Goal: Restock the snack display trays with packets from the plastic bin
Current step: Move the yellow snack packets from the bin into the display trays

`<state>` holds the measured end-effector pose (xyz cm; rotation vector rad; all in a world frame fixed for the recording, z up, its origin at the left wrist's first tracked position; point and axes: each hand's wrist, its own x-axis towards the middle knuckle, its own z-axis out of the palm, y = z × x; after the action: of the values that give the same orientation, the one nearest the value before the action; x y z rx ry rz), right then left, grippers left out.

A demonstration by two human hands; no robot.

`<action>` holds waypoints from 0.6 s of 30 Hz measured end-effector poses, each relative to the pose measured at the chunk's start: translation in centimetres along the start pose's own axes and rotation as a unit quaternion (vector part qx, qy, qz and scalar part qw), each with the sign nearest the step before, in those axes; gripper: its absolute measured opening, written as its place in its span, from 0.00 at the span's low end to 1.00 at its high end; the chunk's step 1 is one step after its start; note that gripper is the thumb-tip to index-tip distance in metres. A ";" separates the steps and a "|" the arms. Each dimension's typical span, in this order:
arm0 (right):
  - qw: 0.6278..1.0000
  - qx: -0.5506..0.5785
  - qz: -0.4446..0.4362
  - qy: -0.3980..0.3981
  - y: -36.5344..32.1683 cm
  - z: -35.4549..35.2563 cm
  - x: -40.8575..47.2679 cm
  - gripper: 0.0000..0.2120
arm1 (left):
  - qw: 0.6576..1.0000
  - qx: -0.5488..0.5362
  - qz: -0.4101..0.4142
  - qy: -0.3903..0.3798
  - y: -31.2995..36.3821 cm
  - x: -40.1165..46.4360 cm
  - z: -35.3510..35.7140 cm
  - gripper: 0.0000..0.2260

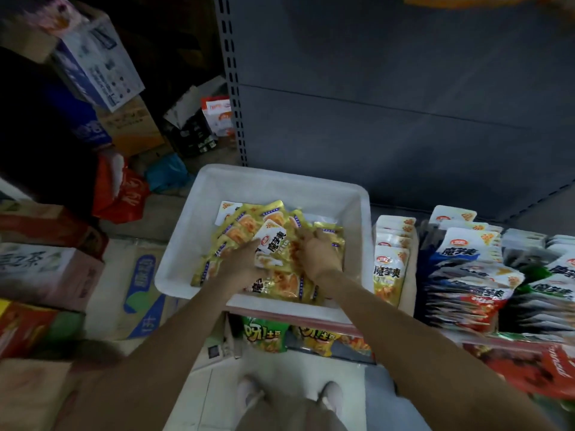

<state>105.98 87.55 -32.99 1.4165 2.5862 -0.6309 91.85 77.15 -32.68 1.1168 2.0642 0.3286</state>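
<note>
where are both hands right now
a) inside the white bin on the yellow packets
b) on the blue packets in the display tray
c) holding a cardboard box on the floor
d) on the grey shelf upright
a: the left hand and right hand are both down among the yellow packets inside the white bin.

single head cam, wide-angle, looking steeply down and forward, close over white bin (357, 209) on shelf edge, feet at bottom

Both hands' fingertips are buried among the yellow packets (236, 234), grip unreadable.
</note>
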 end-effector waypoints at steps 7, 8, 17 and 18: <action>0.980 0.195 0.024 0.039 0.0 -3.3 -0.7 0.07 | 0.972 -0.204 0.036 0.112 1.6 0.0 -0.9 0.34; 0.972 0.225 0.015 0.064 0.2 -4.2 -1.4 0.08 | 0.961 -0.246 0.046 0.120 2.4 -0.1 -1.3 0.32; 0.945 0.248 -0.003 0.212 4.8 -11.6 -8.6 0.30 | 0.929 -0.245 0.256 0.110 13.5 -2.2 -1.8 0.02; 0.945 0.228 -0.007 0.236 5.5 -12.2 -9.1 0.35 | 0.928 -0.232 0.272 0.105 14.6 -2.4 -1.5 0.03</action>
<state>116.67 88.13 -20.86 1.8854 2.9362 -1.0657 100.45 83.98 -22.63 1.3704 1.6725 1.1899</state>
